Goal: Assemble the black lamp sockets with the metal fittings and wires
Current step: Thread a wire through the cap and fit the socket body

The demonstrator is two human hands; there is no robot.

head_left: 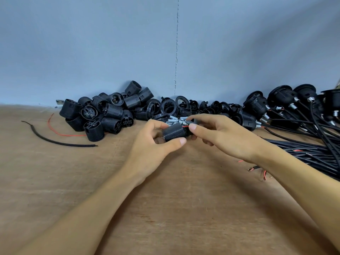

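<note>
My left hand [156,144] grips a black ribbed lamp socket [173,133] above the middle of the wooden table [165,208], thumb under it and fingers over it. My right hand [222,137] pinches a black part [191,127] at the socket's right end, where a red wire [185,126] shows. Small metal fittings [177,119] lie in a heap just behind the two hands.
A pile of black socket bodies [103,113] lies at the back left, black rings [171,107] behind the hands. Assembled sockets with black cables [287,111] fill the right side. A loose black cable [55,140] and a thin red wire [60,132] lie at the left.
</note>
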